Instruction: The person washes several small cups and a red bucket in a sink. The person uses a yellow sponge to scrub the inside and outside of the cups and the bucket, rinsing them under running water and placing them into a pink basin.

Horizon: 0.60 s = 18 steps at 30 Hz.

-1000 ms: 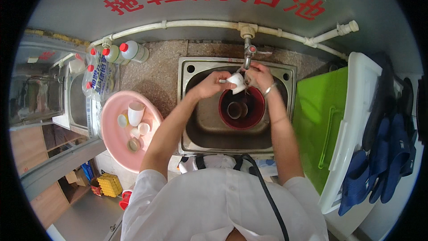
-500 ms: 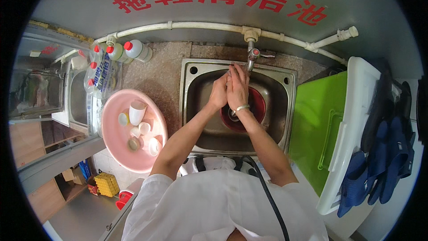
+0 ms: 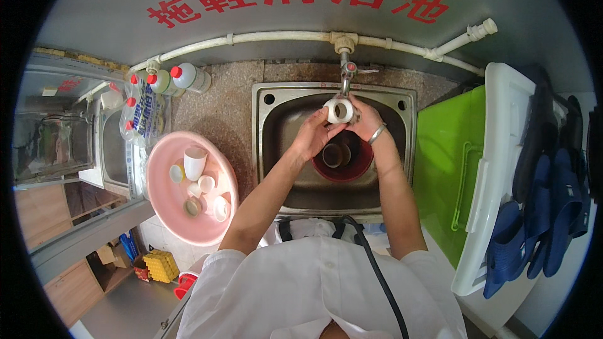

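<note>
Left hand and right hand, 2 on 1 white cup near the faucet! Dark red basin in the steel sink, pink tub holding cups off left.

Runs open at left, tightens under the faucet.
Passes over the bare left part of the steel sink and along the speckled counter to the pink tub; meets the left hand, right hand and white cup crowded near the spout, above the red basin; stops at right against the green bin.
</note>
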Tool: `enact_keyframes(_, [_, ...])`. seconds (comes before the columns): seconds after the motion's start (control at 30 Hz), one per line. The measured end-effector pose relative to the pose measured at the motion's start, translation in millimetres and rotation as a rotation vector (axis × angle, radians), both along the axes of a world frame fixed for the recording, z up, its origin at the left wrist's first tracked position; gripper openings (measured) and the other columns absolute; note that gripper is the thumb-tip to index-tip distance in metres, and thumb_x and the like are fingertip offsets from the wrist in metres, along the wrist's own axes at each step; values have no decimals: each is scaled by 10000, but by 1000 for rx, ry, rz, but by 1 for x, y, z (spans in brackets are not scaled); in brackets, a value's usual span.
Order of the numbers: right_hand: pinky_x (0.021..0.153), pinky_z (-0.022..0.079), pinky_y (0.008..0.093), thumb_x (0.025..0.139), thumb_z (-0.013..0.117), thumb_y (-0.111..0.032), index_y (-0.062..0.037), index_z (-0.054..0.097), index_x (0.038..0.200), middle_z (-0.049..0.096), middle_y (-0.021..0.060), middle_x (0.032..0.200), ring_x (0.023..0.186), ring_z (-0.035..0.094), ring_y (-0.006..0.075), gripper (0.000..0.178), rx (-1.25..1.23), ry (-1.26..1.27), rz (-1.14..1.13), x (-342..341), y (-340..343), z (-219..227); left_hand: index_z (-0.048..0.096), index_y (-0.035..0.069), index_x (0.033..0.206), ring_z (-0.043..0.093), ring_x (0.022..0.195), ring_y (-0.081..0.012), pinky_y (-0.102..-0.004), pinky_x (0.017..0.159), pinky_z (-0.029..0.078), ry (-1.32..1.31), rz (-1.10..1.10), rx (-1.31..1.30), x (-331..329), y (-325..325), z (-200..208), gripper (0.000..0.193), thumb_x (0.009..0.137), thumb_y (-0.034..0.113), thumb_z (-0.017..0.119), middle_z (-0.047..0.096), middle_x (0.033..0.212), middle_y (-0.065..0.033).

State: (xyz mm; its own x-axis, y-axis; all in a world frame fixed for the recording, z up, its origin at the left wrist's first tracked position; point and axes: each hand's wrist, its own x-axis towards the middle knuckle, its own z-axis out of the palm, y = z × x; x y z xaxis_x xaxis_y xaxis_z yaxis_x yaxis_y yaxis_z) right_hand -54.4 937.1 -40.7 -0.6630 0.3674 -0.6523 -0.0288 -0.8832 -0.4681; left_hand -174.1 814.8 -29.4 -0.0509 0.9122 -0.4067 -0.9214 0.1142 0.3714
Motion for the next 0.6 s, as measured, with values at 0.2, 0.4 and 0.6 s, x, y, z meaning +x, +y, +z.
enact_keyframes(0.2, [696, 444, 317, 823, 624, -306, -121, 585, 1066, 604, 7, 939, 837, 566, 150, 307, 175, -146, 66, 12, 5, 7, 393, 34, 1242, 566, 978, -242, -355, 851, 502, 93, -207, -165, -5, 11, 5, 398, 958, 306, 329, 506, 1148, -129])
enact_keyframes(0.4, [647, 490, 301, 835, 622, -215, -65, 596, 1023, 621, 36, 928, 778, 598, 137, 242, 288, -197, 15, 6, 18, 12, 328, 60, 1312, 464, 1131, -224, -355, 913, 433, 626, -156, -55, -18, 16, 14, 455, 914, 266, 404, 439, 1258, -94])
enact_keyframes(0.6, [685, 485, 346, 804, 649, -286, 6, 617, 913, 636, 63, 849, 750, 604, 219, 313, 489, -295, 46, -4, 19, 8, 349, 53, 1251, 522, 1028, -183, -300, 831, 467, 762, -133, 41, -12, 25, 11, 539, 813, 144, 650, 484, 1134, -87])
